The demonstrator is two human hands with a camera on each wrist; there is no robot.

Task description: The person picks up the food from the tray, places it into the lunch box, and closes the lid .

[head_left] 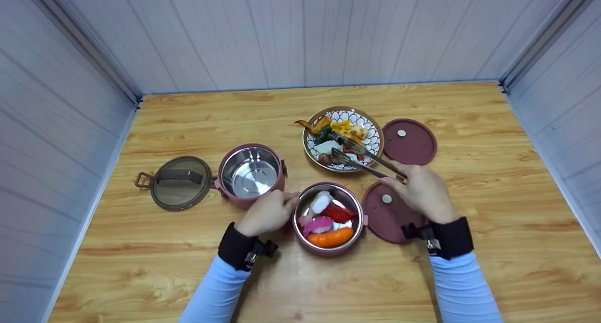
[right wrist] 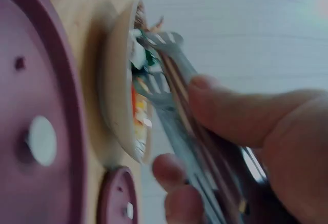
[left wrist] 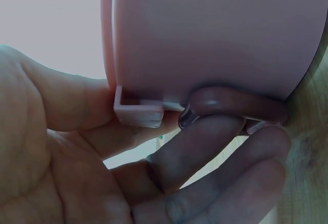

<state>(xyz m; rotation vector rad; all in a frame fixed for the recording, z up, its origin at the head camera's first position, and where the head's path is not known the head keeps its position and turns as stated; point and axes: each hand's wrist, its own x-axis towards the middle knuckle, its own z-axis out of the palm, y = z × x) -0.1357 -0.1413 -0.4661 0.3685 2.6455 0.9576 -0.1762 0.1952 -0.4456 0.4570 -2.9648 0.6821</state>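
My right hand (head_left: pixel 429 191) grips a pair of metal tongs (head_left: pixel 375 169), thumb on one arm and fingers on the other. Their slotted tips sit apart over the food on a patterned plate (head_left: pixel 375 147). With my left hand (head_left: pixel 267 213) I hold the side of a pink steel-lined lunch container (head_left: pixel 328 253), fingers curled at its dark clasp (left wrist: pixel 230 102). Inside that container lie a carrot (head_left: pixel 330 237), red strips (head_left: pixel 339 213), a pink-topped piece (head_left: pixel 318 225) and a white-topped piece (head_left: pixel 321 203). The plate bears a chicken wing (head_left: pixel 321 124), dark greens (head_left: pixel 323 135) and yellow pieces (head_left: pixel 341 126).
A second pink container (head_left: pixel 251 173) with bare steel inside stands to the left, beside a see-through lid (head_left: pixel 182 184) with a handle. Two maroon lids (head_left: pixel 413 142) with white knobs lie right of the plate and under my right hand. Panel walls (head_left: pixel 300 36) bound the wooden table (head_left: pixel 211 116).
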